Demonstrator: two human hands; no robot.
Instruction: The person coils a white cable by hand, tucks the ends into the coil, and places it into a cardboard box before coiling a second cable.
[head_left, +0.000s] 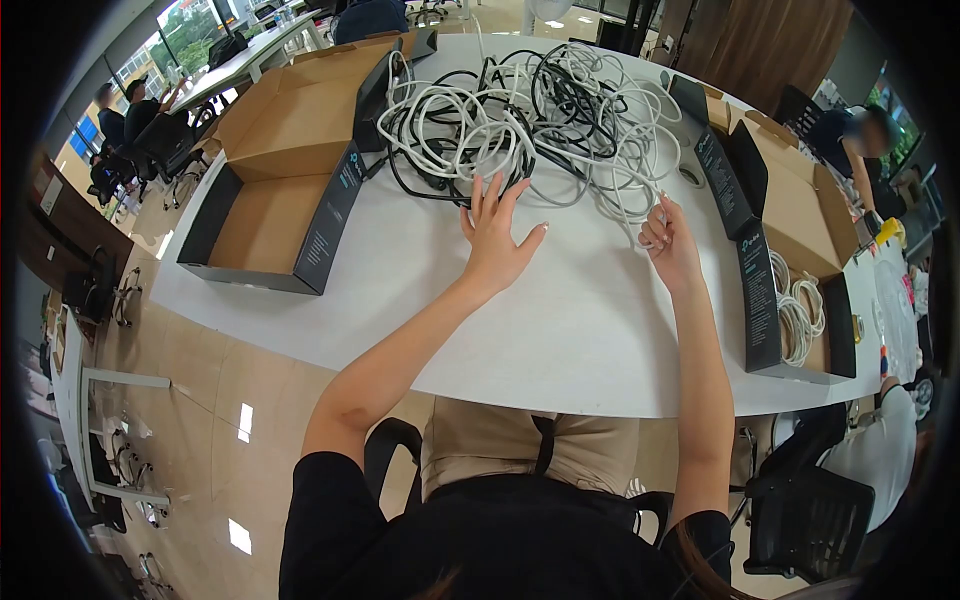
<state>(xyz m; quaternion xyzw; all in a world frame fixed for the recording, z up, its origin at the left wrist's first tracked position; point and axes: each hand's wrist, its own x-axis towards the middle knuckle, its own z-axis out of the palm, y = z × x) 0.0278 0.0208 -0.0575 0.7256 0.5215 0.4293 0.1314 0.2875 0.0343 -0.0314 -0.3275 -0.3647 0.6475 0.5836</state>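
Note:
A tangled heap of white cables and black cables lies across the far middle of the white table. My left hand is open, its fingers spread and the fingertips at the heap's near edge; it grips nothing that I can see. To the right, my right hand is closed in a pinch on a white cable, which runs back into the heap. Part of that cable is hidden behind my fingers.
On the left stands an open black cardboard box with a bare brown inside. Another open black box on the right holds coiled white cables. A roll of tape lies beside the heap. Other people are nearby.

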